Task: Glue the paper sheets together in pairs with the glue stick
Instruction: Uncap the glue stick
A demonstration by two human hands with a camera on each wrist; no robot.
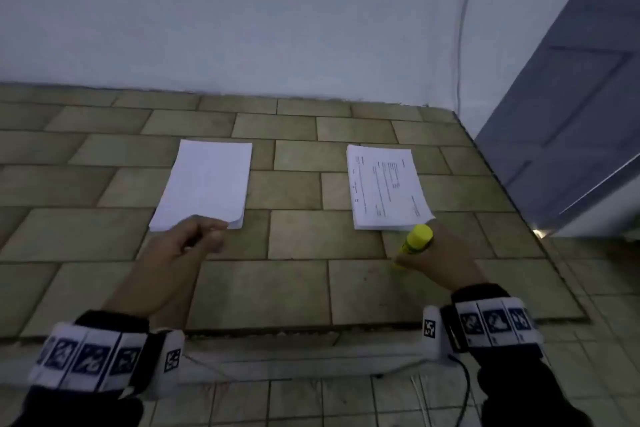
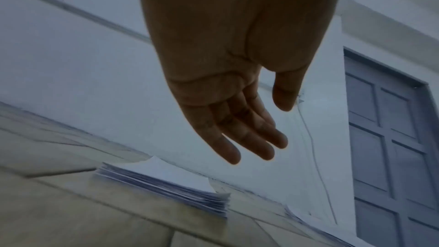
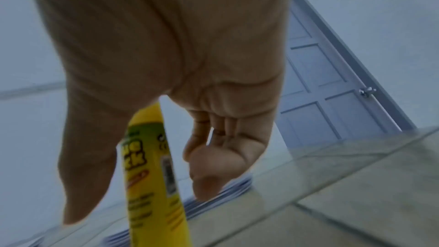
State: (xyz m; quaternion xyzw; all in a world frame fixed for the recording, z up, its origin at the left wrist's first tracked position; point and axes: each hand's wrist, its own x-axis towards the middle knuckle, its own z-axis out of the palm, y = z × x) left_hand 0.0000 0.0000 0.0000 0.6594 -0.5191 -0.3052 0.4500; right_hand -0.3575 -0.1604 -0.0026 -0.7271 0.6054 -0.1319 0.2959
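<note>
Two paper stacks lie on a tiled ledge [image 1: 298, 291]. The left stack of blank sheets [image 1: 207, 184] has a curled near corner; in the left wrist view it [image 2: 166, 189] shows edge-on. The right stack [image 1: 384, 187] has a printed top sheet. My left hand [image 1: 211, 236] hovers at the blank stack's near edge; its fingers [image 2: 249, 146] are relaxed, straight and hold nothing. My right hand [image 1: 426, 253] grips a yellow glue stick [image 1: 415, 241] just in front of the printed stack. In the right wrist view the glue stick [image 3: 152, 176] runs between thumb and curled fingers, cap end hidden.
A white wall rises behind the ledge, with a thin cable [image 1: 462, 45] running down it. A grey panelled door [image 1: 571, 114] stands at the right. The ledge drops off at its front edge [image 1: 277, 333] and right edge to a tiled floor.
</note>
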